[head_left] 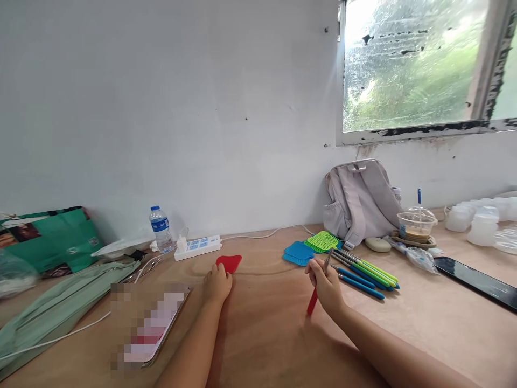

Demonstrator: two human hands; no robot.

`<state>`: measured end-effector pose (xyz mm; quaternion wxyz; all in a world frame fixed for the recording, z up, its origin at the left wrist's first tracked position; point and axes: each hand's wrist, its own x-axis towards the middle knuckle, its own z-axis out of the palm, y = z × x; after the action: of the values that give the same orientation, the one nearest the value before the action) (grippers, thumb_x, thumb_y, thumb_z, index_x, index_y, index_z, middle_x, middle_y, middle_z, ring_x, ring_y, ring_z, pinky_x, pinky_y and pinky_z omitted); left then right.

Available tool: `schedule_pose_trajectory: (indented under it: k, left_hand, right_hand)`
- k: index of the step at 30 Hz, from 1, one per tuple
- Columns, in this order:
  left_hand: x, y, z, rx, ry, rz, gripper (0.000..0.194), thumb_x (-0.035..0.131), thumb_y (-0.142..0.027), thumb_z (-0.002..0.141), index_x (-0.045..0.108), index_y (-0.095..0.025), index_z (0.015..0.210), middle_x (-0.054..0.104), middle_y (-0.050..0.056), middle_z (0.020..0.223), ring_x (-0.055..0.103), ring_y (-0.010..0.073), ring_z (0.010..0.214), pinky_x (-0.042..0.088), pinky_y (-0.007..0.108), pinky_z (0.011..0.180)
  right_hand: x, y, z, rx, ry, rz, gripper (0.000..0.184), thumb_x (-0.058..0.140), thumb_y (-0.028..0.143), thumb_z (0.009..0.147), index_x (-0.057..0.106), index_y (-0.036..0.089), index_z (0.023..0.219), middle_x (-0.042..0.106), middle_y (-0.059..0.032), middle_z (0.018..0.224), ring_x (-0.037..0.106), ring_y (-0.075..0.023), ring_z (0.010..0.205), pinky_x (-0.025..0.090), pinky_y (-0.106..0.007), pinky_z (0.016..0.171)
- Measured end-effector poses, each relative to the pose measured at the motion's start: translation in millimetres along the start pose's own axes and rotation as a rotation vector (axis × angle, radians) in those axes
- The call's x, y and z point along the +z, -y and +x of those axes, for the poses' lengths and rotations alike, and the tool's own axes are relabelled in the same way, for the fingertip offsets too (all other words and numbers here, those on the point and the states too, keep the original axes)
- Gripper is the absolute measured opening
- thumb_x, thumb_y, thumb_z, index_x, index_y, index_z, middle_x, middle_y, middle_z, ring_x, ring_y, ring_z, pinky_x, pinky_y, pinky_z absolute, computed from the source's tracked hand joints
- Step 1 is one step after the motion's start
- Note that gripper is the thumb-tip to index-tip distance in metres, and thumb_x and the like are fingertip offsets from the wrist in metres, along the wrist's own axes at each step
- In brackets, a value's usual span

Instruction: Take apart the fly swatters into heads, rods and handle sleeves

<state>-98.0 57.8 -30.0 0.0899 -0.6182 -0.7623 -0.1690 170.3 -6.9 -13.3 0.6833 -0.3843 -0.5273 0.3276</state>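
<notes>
The table (pixel 258 334) was wide and brown, with faint wavy marks on it. Behind it stood a plain white wall (pixel 161 97) with small dark spots. At two o'clock, a window (pixel 416 70) let in green light, and its frame had black, peeling patches. A soft, pale backpack (pixel 361 202) leaned on the wall at three o'clock.

At seven o'clock lay a flat, bright red piece (pixel 230 263). The left hand (pixel 218 282) had its fingers on the near edge, but I could not tell if they pinched it. At five o'clock, the right hand (pixel 326 284) had its fingers curled around a smooth red stick (pixel 312 303), and a thin gray metal part poked out above. Just past that hand lay flat blue pads (pixel 299 253), a green pad full of tiny holes (pixel 323 241), and round blue and green sticks (pixel 363 275).
</notes>
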Motion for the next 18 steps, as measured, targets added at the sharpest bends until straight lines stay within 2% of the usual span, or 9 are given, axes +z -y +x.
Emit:
schedule_pose_trajectory:
  k: [4,8,13,18]
  left_hand:
    - [-6.2,-5,-14,0.043,0.011,0.039,0.021,0.037,-0.012,0.082,0.053,-0.01,0.096,0.056,0.015,0.101,0.055,0.0267,0.093,0.039,0.035,0.077]
    - [-10.1,-5,-28,0.041,-0.002,0.027,0.032,0.03,-0.001,0.081,0.049,-0.008,0.106,0.058,0.017,0.102,0.055,0.0259,0.095,0.039,0.034,0.077]
    - [-12.8,-6,-38,0.06,0.006,-0.06,0.04,0.031,0.003,0.079,0.046,-0.008,0.114,0.059,0.017,0.105,0.055,0.0259,0.095,0.04,0.034,0.078]
    - [-12.1,-13,-38,0.004,-0.027,-0.246,0.043,0.03,0.006,0.079,0.048,-0.009,0.114,0.056,0.018,0.104,0.054,0.0268,0.098,0.04,0.038,0.083]
  right_hand:
    - [-6,2,3,-0.095,0.056,-0.097,0.041,0.041,0.054,0.082,0.044,0.02,0.058,0.033,0.0051,0.048,0.03,-0.0096,0.043,0.024,-0.024,0.043]
    - [-4,0,0,-0.133,0.228,-0.206,0.047,0.032,0.051,0.087,0.04,0.02,0.053,0.041,0.0021,0.049,0.037,-0.0111,0.046,0.03,-0.025,0.048]
    - [4,1,4,-0.12,0.415,-0.344,0.052,0.028,0.051,0.088,0.047,0.019,0.051,0.047,0.0,0.048,0.042,-0.0122,0.049,0.034,-0.026,0.053]
    - [0,-4,18,-0.029,0.408,-0.321,0.055,0.025,0.056,0.086,0.046,0.019,0.05,0.044,0.0016,0.04,0.037,-0.0106,0.04,0.034,-0.025,0.047]
